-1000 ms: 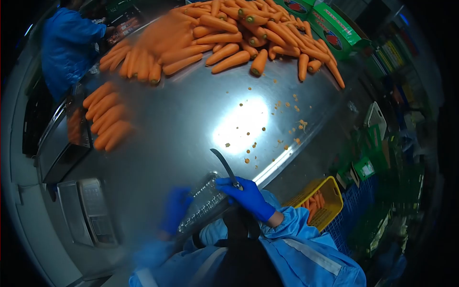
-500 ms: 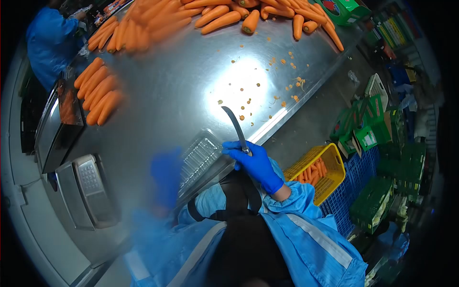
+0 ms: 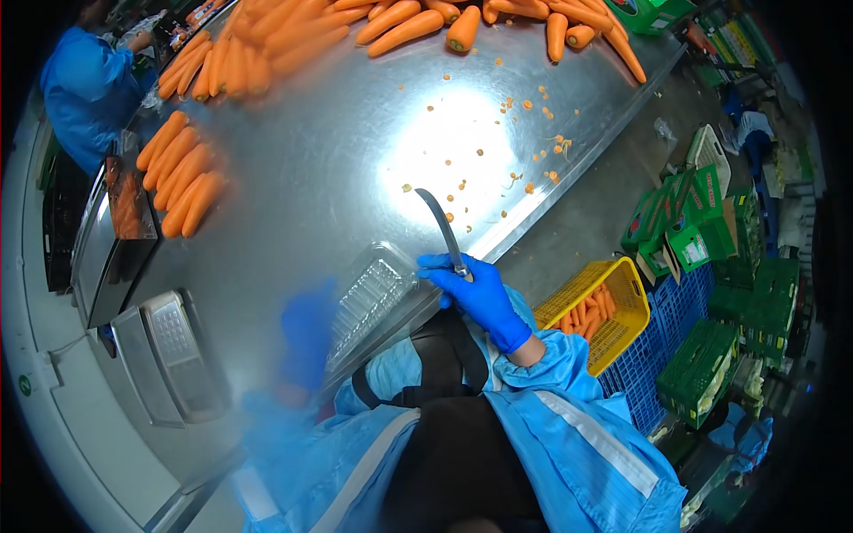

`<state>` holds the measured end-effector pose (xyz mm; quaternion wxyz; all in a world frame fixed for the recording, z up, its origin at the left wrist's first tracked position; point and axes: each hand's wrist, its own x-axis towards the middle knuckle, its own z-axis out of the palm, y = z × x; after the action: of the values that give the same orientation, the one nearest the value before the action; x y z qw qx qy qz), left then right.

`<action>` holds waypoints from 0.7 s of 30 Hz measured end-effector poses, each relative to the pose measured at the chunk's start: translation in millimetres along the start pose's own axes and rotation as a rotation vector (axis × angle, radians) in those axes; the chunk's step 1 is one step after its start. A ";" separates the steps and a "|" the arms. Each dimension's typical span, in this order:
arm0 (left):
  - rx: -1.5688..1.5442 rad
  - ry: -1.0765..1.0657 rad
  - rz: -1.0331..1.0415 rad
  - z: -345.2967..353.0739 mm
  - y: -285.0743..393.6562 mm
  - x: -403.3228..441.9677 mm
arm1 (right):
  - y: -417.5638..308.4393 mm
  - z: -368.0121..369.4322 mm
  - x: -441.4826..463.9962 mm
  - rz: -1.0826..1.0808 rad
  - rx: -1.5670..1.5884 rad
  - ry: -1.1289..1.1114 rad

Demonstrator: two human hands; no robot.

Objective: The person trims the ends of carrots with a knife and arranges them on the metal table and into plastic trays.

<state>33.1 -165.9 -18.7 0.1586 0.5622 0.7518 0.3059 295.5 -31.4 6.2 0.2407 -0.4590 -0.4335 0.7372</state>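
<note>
In my blue-gloved right hand [image 3: 481,298] is a small knife [image 3: 439,218] with a curved blade, its tip pointing up and away from me over the metal table [image 3: 311,169]. A clear plastic tray [image 3: 375,289] with a ribbed bottom lies at the near table edge, between my hands. My left hand [image 3: 306,333], also blue-gloved, is beside the tray's left side. A smear in the picture hides its fingers, and whether it touches the tray is unclear. Farther left, several carrots [image 3: 182,175] lie side by side in a row.
A large carrot pile [image 3: 407,33] covers the far side. Carrot trimmings [image 3: 481,152] are scattered mid-table. A scale [image 3: 182,355] stands at left. At right are a yellow crate [image 3: 633,306] with carrots, a blue crate [image 3: 682,306] and green boxes [image 3: 697,244]. Another person [image 3: 84,98] is at far left.
The view has shifted slightly, so the carrot pile sits a little higher in the picture. Both hands stay almost in place, and the knife is still in my right hand.
</note>
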 end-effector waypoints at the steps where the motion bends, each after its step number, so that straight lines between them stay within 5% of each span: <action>1: -0.027 -0.031 -0.062 -1.5 0.1 -1.6 | 0.0 -1.4 1.5 0.007 -0.006 0.002; 5: -0.008 0.023 -0.076 -4.0 -7.3 -0.6 | -4.1 -5.5 7.0 0.023 0.001 -0.004; 8: -0.328 -0.010 -0.356 -17.4 13.1 15.5 | -11.9 -4.0 15.0 0.060 -0.002 -0.025; 14: -0.034 0.096 -0.079 -6.3 17.1 45.1 | -49.0 14.0 30.3 0.037 0.082 -0.137; 21: -0.110 0.193 -0.094 -22.8 -9.1 74.9 | -33.5 15.7 46.1 0.117 0.020 -0.154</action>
<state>-10.8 -103.3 0.7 0.1301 0.4847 0.7712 0.3916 258.9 13.8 16.6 0.1678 -0.4228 -0.4159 0.7874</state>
